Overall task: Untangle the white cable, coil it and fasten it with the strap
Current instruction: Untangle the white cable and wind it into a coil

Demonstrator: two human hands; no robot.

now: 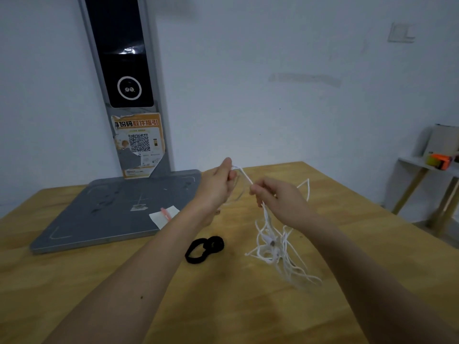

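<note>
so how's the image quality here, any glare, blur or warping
Head view: dim, bluish light; glare only on the black panel of the grey stand; soft arm shadows on the table; the cable tangle smears where it hangs, and the strand between left hand and right hand is faint; wide-angle warp tilts the stand and bows the table edges.

Dim, bluish, even light fills the frame, and soft shadows pool at lower centre. Glare glints on the dark panel at upper left. Edges bow and blur, and the whole picture is soft.
</note>
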